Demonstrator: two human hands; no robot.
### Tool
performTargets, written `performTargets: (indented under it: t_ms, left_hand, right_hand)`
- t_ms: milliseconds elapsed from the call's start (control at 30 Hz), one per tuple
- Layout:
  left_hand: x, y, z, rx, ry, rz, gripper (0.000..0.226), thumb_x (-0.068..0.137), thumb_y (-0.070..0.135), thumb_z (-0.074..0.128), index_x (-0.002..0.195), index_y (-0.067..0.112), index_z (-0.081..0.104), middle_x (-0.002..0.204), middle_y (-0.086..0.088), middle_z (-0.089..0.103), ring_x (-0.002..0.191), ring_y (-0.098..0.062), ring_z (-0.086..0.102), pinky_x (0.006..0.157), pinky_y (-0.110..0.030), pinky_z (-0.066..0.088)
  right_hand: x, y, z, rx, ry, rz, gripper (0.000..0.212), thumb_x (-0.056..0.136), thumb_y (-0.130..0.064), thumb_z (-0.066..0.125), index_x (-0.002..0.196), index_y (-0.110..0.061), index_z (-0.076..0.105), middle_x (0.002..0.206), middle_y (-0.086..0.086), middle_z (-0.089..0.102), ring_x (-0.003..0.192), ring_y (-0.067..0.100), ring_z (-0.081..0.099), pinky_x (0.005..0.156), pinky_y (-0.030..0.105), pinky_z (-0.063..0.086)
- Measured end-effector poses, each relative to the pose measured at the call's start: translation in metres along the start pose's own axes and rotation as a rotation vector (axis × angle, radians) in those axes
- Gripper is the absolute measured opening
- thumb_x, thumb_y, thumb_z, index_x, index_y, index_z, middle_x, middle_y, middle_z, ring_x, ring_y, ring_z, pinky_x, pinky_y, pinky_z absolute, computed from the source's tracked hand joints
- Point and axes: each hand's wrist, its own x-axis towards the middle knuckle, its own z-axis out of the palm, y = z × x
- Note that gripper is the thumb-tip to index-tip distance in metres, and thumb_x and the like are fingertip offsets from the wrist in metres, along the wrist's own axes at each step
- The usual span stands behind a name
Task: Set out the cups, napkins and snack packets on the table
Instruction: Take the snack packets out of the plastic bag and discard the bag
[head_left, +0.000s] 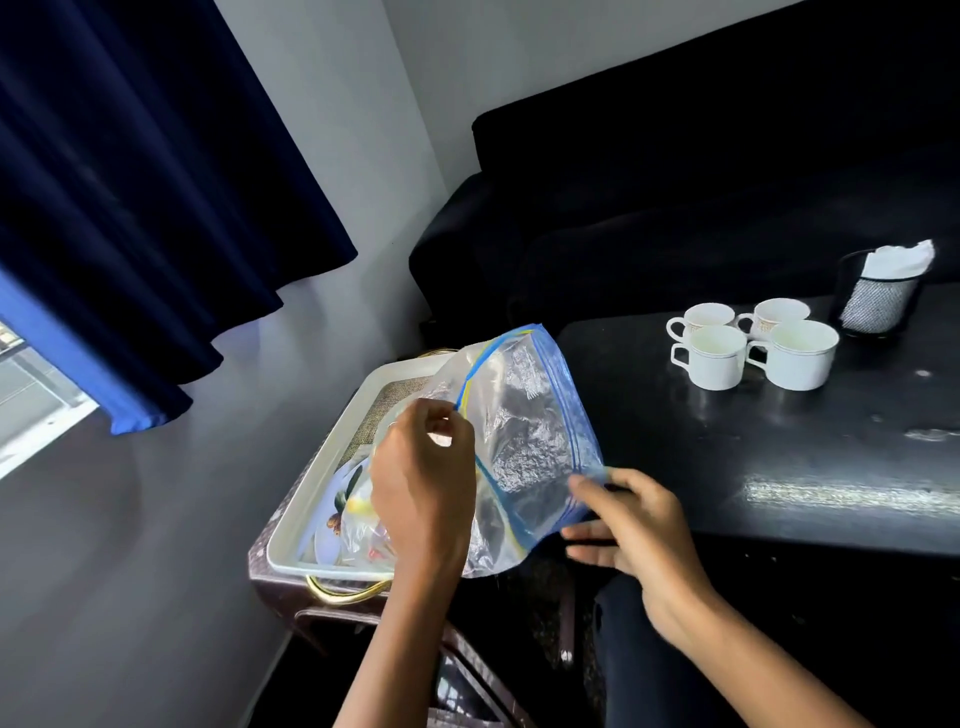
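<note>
The person is working on the snack packets, the last part of the task by the look of things. Four white cups (748, 345) are already standing close together on the black desk (831, 467), and white napkins (896, 260) are sitting upright in a dark mesh holder (878, 306) just behind them.

Both hands are holding a clear zip bag (524, 441) with a blue seal, between the desk's near corner and a white tray (322, 467) on a low stand to the left. The left hand (421, 493) is pinching the bag's sealed edge, its fingers (447, 421) curled around the blue strip. The right hand (628, 525) is gripping the bag's lower corner, its thumb on top and the other fingers underneath. What the bag is holding is hard to make out; crinkled, silvery contents are showing through the plastic, possibly packets.

More wrapped things are lying in the tray under the left hand, too blurred to name.

The next move probably calls for pulling the two sides of the seal apart while the right hand is steadying the bag, then reaching in and laying the packets on the desk near the cups. The thin plastic is likely to slip and crumple, so a firm pinch on each lip would help.
</note>
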Motion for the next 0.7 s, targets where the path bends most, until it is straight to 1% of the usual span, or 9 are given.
performTargets:
  t_ms: [167, 267, 333, 400, 433, 533, 600, 667, 700]
  left_hand:
    - [-0.009, 0.009, -0.003, 0.029, -0.007, -0.012, 0.009, 0.083, 0.034, 0.058, 0.087, 0.029, 0.064, 0.083, 0.017, 0.064, 0.081, -0.013, 0.060, 0.061, -0.028, 0.037]
    - [-0.018, 0.015, -0.008, 0.163, -0.182, 0.027, 0.047, 0.077, 0.051, 0.060, 0.120, 0.032, 0.054, 0.121, 0.012, 0.059, 0.115, -0.017, 0.050, 0.086, -0.035, 0.043]
    - [-0.026, 0.015, -0.010, 0.293, -0.354, 0.022, 0.074, 0.078, 0.055, 0.057, 0.143, 0.031, 0.031, 0.149, 0.007, 0.035, 0.139, -0.018, 0.025, 0.110, -0.042, 0.029]
    - [-0.030, 0.010, -0.012, 0.404, -0.491, -0.024, 0.075, 0.088, 0.047, 0.049, 0.151, 0.030, 0.011, 0.160, 0.009, 0.009, 0.147, -0.015, 0.003, 0.118, -0.048, 0.008]
    - [-0.031, 0.008, -0.014, 0.420, -0.512, -0.055, 0.067, 0.093, 0.038, 0.043, 0.151, 0.030, 0.010, 0.160, 0.008, 0.007, 0.148, -0.014, 0.001, 0.118, -0.049, 0.003]
    - [-0.024, 0.004, -0.022, 0.287, -0.325, -0.149, 0.046, 0.098, 0.020, 0.033, 0.144, 0.027, 0.033, 0.149, -0.003, 0.041, 0.142, -0.020, 0.027, 0.117, -0.052, 0.007]
    - [-0.017, 0.003, -0.026, 0.138, -0.143, -0.220, 0.040, 0.100, 0.018, 0.031, 0.136, 0.023, 0.047, 0.120, -0.009, 0.062, 0.124, -0.030, 0.049, 0.113, -0.051, 0.021]
    - [-0.013, 0.003, -0.030, -0.031, -0.011, -0.265, 0.039, 0.100, 0.016, 0.031, 0.132, 0.018, 0.053, 0.095, -0.008, 0.066, 0.101, -0.034, 0.057, 0.104, -0.044, 0.036]
    - [-0.012, 0.002, -0.031, -0.101, 0.049, -0.274, 0.039, 0.100, 0.015, 0.032, 0.132, 0.018, 0.053, 0.084, -0.001, 0.065, 0.090, -0.029, 0.057, 0.099, -0.040, 0.039]
  right_hand:
    - [-0.026, -0.002, 0.016, -0.102, -0.141, -0.031, 0.024, 0.082, 0.001, 0.065, 0.092, -0.020, 0.061, 0.085, 0.012, 0.068, 0.055, 0.015, 0.066, 0.047, 0.027, 0.054]
    - [-0.029, -0.005, 0.021, -0.100, -0.188, -0.066, 0.029, 0.080, 0.006, 0.064, 0.089, -0.021, 0.062, 0.084, 0.009, 0.071, 0.064, 0.017, 0.068, 0.051, 0.029, 0.053]
    - [-0.028, -0.009, 0.024, -0.129, -0.236, -0.095, 0.031, 0.080, 0.009, 0.063, 0.090, -0.021, 0.063, 0.076, 0.005, 0.070, 0.064, 0.019, 0.066, 0.056, 0.034, 0.054]
    - [-0.026, -0.012, 0.023, -0.195, -0.262, -0.132, 0.036, 0.079, 0.009, 0.062, 0.090, -0.025, 0.064, 0.074, 0.004, 0.071, 0.061, 0.023, 0.065, 0.061, 0.041, 0.054]
    - [-0.025, -0.013, 0.021, -0.228, -0.268, -0.142, 0.039, 0.078, 0.009, 0.062, 0.089, -0.029, 0.065, 0.076, 0.005, 0.072, 0.061, 0.028, 0.065, 0.062, 0.044, 0.054]
    - [-0.022, -0.010, 0.013, -0.245, -0.249, -0.119, 0.039, 0.078, 0.008, 0.062, 0.087, -0.030, 0.064, 0.079, 0.006, 0.072, 0.061, 0.029, 0.069, 0.060, 0.047, 0.056]
    - [-0.020, -0.008, 0.009, -0.215, -0.227, -0.086, 0.039, 0.079, 0.009, 0.062, 0.091, -0.028, 0.063, 0.078, 0.007, 0.070, 0.060, 0.027, 0.070, 0.054, 0.037, 0.057]
    - [-0.017, -0.005, 0.008, -0.233, -0.204, -0.089, 0.044, 0.078, 0.010, 0.061, 0.105, -0.024, 0.061, 0.079, 0.005, 0.068, 0.059, 0.021, 0.067, 0.053, 0.028, 0.055]
    - [-0.016, -0.004, 0.008, -0.278, -0.183, -0.115, 0.047, 0.078, 0.009, 0.063, 0.113, -0.022, 0.058, 0.083, 0.002, 0.067, 0.059, 0.017, 0.065, 0.054, 0.026, 0.054]
